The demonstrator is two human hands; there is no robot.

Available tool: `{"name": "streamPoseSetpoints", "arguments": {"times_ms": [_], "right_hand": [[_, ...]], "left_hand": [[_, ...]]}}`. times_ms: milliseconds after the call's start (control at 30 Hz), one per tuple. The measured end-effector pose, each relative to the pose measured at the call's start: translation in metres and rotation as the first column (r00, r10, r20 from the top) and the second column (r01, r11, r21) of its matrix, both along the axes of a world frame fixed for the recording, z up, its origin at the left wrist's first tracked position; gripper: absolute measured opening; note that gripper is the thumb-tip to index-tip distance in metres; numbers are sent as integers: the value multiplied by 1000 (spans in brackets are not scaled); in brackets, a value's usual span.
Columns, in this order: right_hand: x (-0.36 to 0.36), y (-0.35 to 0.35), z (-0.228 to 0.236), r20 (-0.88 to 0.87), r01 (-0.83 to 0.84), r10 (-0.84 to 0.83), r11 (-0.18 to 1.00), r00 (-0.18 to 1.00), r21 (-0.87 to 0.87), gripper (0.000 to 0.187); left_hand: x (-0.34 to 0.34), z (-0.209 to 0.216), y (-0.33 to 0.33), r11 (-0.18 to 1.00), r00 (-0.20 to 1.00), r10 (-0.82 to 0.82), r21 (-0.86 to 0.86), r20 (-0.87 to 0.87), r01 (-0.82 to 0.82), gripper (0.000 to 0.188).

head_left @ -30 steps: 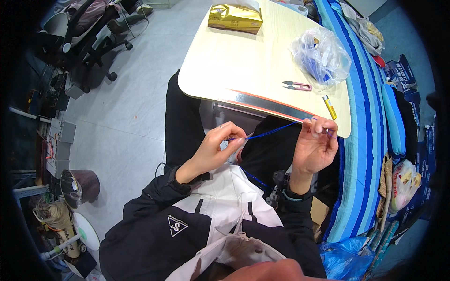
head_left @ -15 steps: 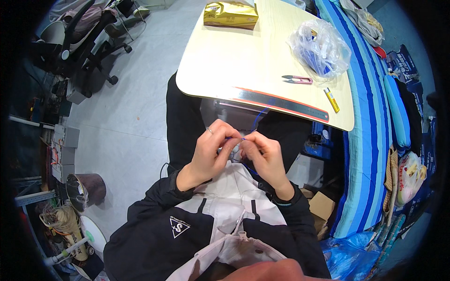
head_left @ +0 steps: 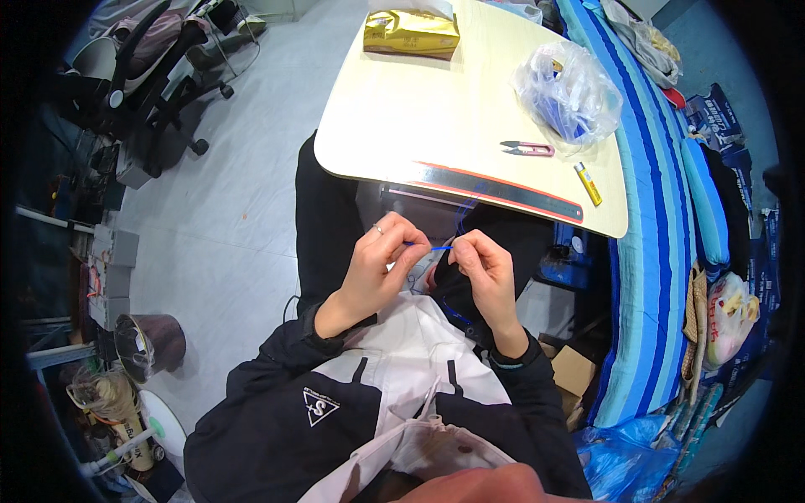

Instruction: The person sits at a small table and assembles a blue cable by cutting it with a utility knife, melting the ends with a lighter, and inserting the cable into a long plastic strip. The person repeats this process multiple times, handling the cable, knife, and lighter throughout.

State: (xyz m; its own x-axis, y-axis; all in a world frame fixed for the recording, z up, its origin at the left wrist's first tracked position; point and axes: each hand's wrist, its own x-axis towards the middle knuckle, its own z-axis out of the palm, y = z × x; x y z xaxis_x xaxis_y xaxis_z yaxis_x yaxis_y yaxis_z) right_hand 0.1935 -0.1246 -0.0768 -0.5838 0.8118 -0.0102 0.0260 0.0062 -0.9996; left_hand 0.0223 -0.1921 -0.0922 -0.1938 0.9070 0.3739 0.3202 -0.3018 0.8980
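A thin blue cord (head_left: 441, 248) stretches across the small gap between my two hands, above my lap. My left hand (head_left: 383, 261) pinches one part of it between thumb and forefinger, with a ring on one finger. My right hand (head_left: 485, 270) pinches the other part, fingers curled in. More of the cord hangs in loops near the table edge and below the right hand. On the near part of the table lie a dark ruler with red edges (head_left: 503, 191), thread snips (head_left: 527, 149) and a yellow lighter (head_left: 589, 184).
A pale table (head_left: 394, 117) stands ahead, bearing a gold tissue pack (head_left: 411, 33) and a clear plastic bag (head_left: 570, 92). Blue striped bedding (head_left: 650, 277) runs along the right. An office chair (head_left: 159, 101) and a waste bin (head_left: 151, 345) stand on the left.
My hands have drawn apart, the right one moving slightly rightward, so a short taut stretch of blue cord now shows between them. The view has shifted slightly.
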Motion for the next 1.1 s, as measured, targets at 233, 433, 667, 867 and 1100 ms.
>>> {"name": "streamPoseSetpoints", "arguments": {"times_ms": [233, 433, 667, 867, 1100], "right_hand": [[10, 39, 11, 258, 80, -283, 802, 924, 592, 10], [31, 151, 6, 309, -83, -526, 409, 792, 909, 29], [40, 175, -4, 427, -210, -496, 435, 756, 876, 12], [14, 66, 16, 92, 151, -230, 844, 969, 515, 18], [-3, -24, 26, -73, -175, 170, 982, 983, -68, 37]], "left_hand": [[-2, 1, -4, 963, 830, -247, 32, 501, 268, 6], [-2, 8, -14, 890, 544, -347, 84, 764, 449, 14], [-1, 7, -12, 873, 432, -383, 167, 816, 458, 14], [1, 5, 0, 942, 465, -307, 194, 830, 276, 12], [5, 1, 2, 969, 632, -246, 203, 735, 141, 12]]}}
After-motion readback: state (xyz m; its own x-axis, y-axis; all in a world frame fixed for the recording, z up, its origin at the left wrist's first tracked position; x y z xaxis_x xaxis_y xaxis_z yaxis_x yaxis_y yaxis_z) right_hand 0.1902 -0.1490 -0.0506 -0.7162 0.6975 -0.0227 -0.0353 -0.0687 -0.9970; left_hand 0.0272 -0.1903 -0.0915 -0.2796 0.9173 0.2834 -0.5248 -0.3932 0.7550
